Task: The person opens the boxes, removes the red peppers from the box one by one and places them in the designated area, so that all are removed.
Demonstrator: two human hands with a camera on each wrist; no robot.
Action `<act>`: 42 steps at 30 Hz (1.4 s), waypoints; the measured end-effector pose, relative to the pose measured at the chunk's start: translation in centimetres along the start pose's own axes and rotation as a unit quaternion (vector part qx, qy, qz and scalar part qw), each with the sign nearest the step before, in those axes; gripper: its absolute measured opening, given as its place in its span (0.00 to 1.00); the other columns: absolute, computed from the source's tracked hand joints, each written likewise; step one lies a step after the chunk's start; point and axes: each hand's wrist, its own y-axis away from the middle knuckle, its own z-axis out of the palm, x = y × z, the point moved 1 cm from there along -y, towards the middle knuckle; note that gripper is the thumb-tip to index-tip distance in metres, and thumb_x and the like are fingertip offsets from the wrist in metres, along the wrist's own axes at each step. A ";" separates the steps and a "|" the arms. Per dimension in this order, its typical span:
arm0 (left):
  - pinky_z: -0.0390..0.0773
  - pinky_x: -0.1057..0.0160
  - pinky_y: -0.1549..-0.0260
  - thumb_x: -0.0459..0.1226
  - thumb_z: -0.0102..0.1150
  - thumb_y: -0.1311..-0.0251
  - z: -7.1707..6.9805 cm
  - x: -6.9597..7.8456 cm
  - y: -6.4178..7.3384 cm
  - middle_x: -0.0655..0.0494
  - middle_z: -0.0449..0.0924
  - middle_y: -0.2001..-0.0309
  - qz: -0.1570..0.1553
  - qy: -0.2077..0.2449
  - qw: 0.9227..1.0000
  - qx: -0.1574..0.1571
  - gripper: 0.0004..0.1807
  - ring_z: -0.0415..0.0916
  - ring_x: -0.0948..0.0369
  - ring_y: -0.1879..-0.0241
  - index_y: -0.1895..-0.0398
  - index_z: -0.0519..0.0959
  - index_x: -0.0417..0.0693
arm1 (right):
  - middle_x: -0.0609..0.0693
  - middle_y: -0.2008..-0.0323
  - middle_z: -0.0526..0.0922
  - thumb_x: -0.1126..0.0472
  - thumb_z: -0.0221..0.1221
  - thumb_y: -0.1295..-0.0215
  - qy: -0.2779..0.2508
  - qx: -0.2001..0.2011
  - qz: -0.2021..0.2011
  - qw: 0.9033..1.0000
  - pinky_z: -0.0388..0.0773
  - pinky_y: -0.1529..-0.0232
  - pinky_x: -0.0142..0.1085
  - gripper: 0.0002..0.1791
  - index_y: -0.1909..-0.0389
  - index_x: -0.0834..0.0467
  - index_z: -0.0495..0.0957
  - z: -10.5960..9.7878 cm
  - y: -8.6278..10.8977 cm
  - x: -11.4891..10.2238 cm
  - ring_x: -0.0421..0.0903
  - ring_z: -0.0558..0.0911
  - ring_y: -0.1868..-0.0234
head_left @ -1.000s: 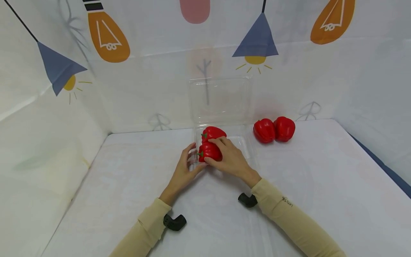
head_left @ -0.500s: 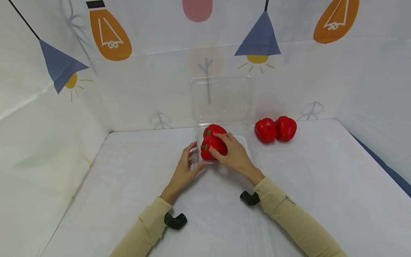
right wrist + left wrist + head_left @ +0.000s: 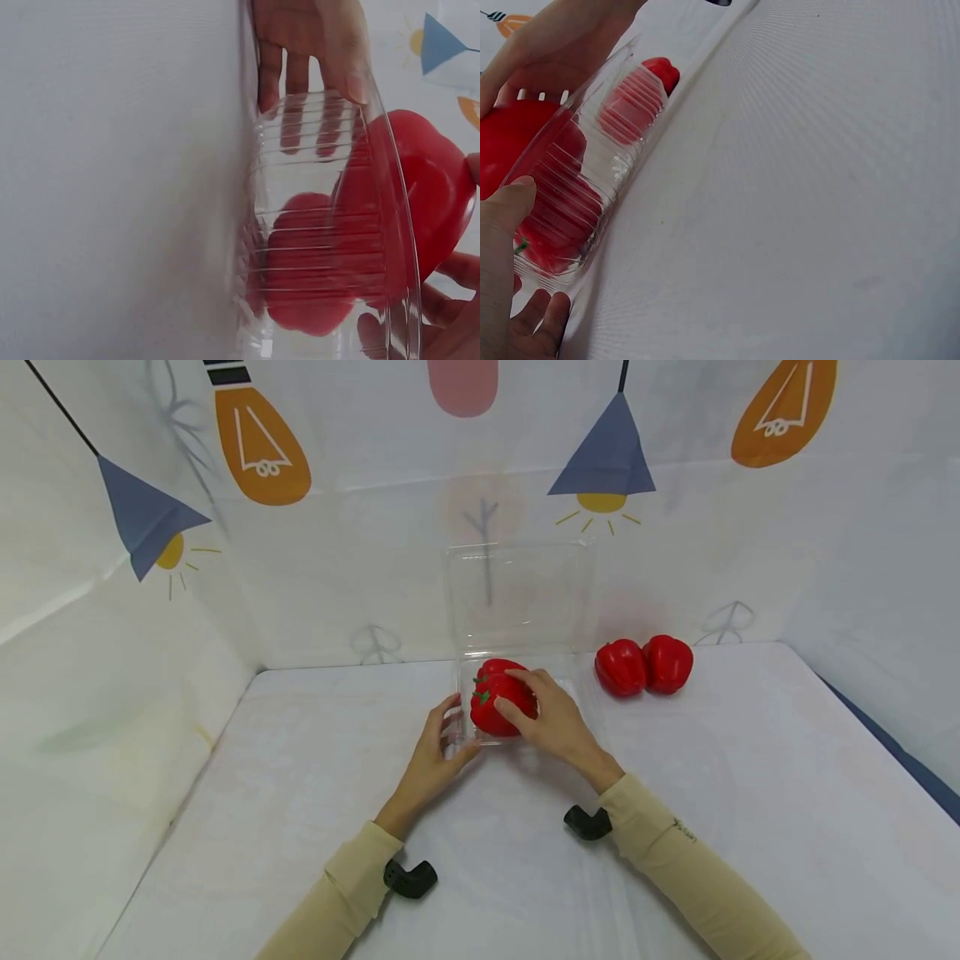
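A clear plastic clamshell box (image 3: 525,602) stands at the back of the table, its lid raised against the wall. My left hand (image 3: 429,764) holds the box's front left corner, thumb on the front rim and fingers along the side. With the right hand (image 3: 558,725) I grip a red bell pepper (image 3: 495,717), its green stem pointing left. This pepper shows partly above the rim in the right wrist view. Behind it in the box lies another red bell pepper (image 3: 499,667), partly covered by the held one. Through the ribbed wall (image 3: 300,161), red shapes show in the right wrist view.
Two more red bell peppers, one (image 3: 620,668) beside the other (image 3: 668,664), lie right of the box near the wall. A white cloth covers the table (image 3: 300,727). Black curved pieces (image 3: 410,880) sit at both wrists. The printed white wall (image 3: 360,560) rises right behind the box.
My right hand has shifted slightly right with the held pepper, whose stem has turned from the left side more into view. The left hand stays at the box corner.
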 end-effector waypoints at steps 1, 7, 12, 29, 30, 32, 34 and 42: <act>0.69 0.43 0.39 0.38 0.65 0.44 0.1 -0.5 -0.1 0.47 0.56 0.30 -0.002 -0.003 1.000 0.001 0.44 0.61 0.45 0.33 0.28 0.51 0.48 | 0.48 0.45 0.72 0.41 0.57 0.39 -0.004 0.001 -0.001 1.000 0.81 0.50 0.45 0.32 0.36 0.48 0.66 -0.1 0.0 0.0 0.47 0.75 0.47; 0.70 0.47 0.39 0.43 0.66 0.45 0.4 -1.9 -0.3 0.55 0.57 0.30 -0.003 -0.002 1.000 0.005 0.45 0.61 0.51 0.32 0.28 0.51 0.56 | 0.47 0.44 0.73 0.40 0.60 0.42 -0.028 0.006 -0.006 1.000 0.81 0.51 0.44 0.34 0.36 0.48 0.65 -1.4 0.0 0.1 0.47 0.74 0.49; 0.72 0.48 0.40 0.41 0.66 0.45 0.4 -1.7 -0.4 0.50 0.57 0.30 0.006 0.009 1.000 0.005 0.45 0.62 0.50 0.33 0.28 0.51 0.53 | 0.47 0.43 0.72 0.38 0.63 0.46 -0.064 -0.009 0.012 0.998 0.81 0.52 0.45 0.38 0.37 0.48 0.64 -2.7 0.1 0.1 0.48 0.75 0.49; 0.71 0.45 0.40 0.35 0.64 0.44 -0.2 1.9 0.3 0.38 0.56 0.31 0.004 0.021 1.000 -0.004 0.42 0.60 0.40 0.33 0.29 0.52 0.45 | 0.48 0.41 0.70 0.43 0.68 0.50 -0.112 -0.036 0.038 0.992 0.81 0.51 0.45 0.40 0.37 0.47 0.63 -5.5 1.0 1.2 0.50 0.71 0.43; 0.71 0.45 0.40 0.35 0.64 0.44 -0.2 1.9 0.3 0.38 0.56 0.31 0.004 0.021 1.000 -0.004 0.42 0.60 0.40 0.33 0.29 0.52 0.45 | 0.49 0.41 0.70 0.43 0.68 0.50 -0.118 -0.036 0.041 0.992 0.80 0.51 0.46 0.40 0.37 0.47 0.63 -5.7 1.0 1.3 0.51 0.70 0.43; 0.71 0.44 0.40 0.35 0.64 0.44 -0.1 1.9 0.3 0.38 0.56 0.31 0.003 0.023 1.000 -0.004 0.42 0.60 0.40 0.33 0.29 0.52 0.45 | 0.49 0.41 0.69 0.45 0.68 0.49 -0.128 -0.035 0.040 0.990 0.79 0.49 0.47 0.39 0.38 0.47 0.62 -6.1 1.2 1.6 0.51 0.70 0.42; 0.70 0.44 0.40 0.35 0.64 0.44 -0.1 2.0 0.3 0.39 0.56 0.31 -0.003 0.023 1.000 -0.004 0.42 0.60 0.40 0.33 0.29 0.52 0.46 | 0.49 0.40 0.69 0.47 0.68 0.49 -0.135 -0.036 0.039 0.989 0.78 0.47 0.48 0.39 0.37 0.48 0.62 -6.4 1.4 2.0 0.50 0.68 0.40; 0.71 0.45 0.40 0.35 0.63 0.43 -0.2 2.0 0.2 0.39 0.55 0.31 -0.013 0.013 1.000 -0.006 0.41 0.60 0.41 0.33 0.29 0.52 0.45 | 0.50 0.41 0.68 0.51 0.68 0.48 -0.143 -0.024 0.025 0.989 0.76 0.46 0.47 0.38 0.37 0.48 0.60 -7.4 2.1 3.2 0.49 0.68 0.40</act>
